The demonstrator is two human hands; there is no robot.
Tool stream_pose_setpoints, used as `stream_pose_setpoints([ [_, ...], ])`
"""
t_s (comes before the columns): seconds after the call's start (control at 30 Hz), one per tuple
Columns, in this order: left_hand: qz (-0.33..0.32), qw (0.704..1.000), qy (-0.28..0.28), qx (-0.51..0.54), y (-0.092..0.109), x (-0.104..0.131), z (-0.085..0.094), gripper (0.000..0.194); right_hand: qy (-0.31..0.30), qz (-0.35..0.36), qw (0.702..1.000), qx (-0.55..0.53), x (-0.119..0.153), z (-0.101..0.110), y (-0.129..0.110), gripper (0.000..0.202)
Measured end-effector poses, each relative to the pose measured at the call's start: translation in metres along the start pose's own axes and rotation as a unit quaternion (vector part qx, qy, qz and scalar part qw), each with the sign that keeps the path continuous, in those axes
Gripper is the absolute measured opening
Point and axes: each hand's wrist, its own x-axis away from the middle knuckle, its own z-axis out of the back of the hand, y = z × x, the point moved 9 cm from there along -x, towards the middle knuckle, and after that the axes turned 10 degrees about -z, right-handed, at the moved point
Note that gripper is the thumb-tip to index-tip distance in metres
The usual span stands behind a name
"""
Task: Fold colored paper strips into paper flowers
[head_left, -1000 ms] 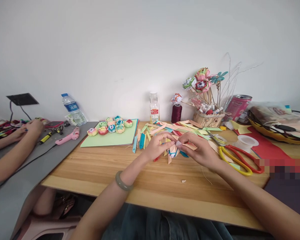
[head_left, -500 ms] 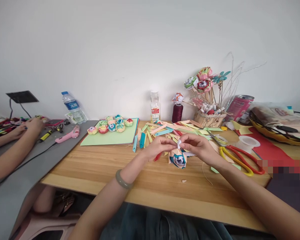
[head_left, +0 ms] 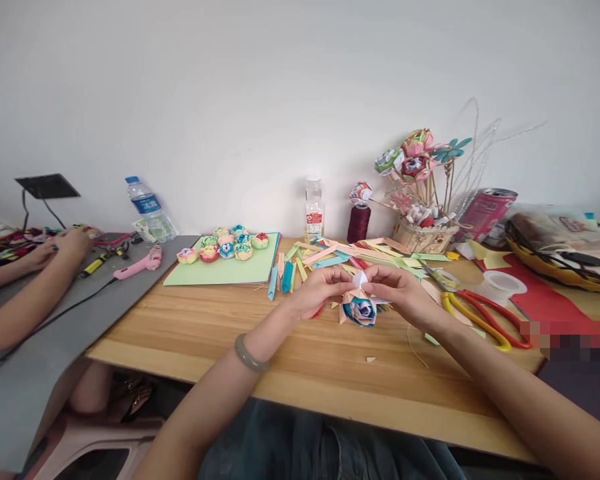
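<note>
Between my two hands is a folded paper flower (head_left: 361, 311) with peach outer petals, a blue ring and a white-lilac centre. My left hand (head_left: 321, 291) pinches its upper left side at a white paper petal (head_left: 361, 279). From the other side my right hand (head_left: 396, 289) pinches the same petal between thumb and fingers. The flower hangs just below my fingertips, its open face toward me. Behind the hands lies a loose heap of folded paper strips (head_left: 330, 252) in many colours. The flower's back is hidden.
Several finished paper flowers (head_left: 227, 250) sit on a green paper sheet (head_left: 220, 272) at left. Scissors (head_left: 480, 313) lie right of my right hand, near a white plastic cup (head_left: 503, 285). A flower basket (head_left: 420, 237) stands behind. Another person's hands (head_left: 70, 247) work at the far left.
My fingertips have drawn together on the white petal, which now stands more upright and spread. The flower has tilted slightly upward; the whole view has shifted a little.
</note>
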Motion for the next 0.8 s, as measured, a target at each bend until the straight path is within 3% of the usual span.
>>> stream_pose_setpoints([
  [0.13,-0.014,1.0,0.008,0.009,0.0,-0.001,0.001,0.031,-0.026,-0.033,0.999,-0.03,-0.001,-0.004,0.006,0.022],
  [0.53,0.019,1.0,0.022,0.001,-0.006,-0.003,0.008,0.029,0.021,-0.011,1.0,0.019,-0.001,0.001,-0.003,0.028],
  [0.8,-0.014,0.998,0.046,-0.041,-0.002,-0.007,0.014,0.026,0.042,-0.008,0.998,0.056,-0.001,0.002,-0.004,0.031],
])
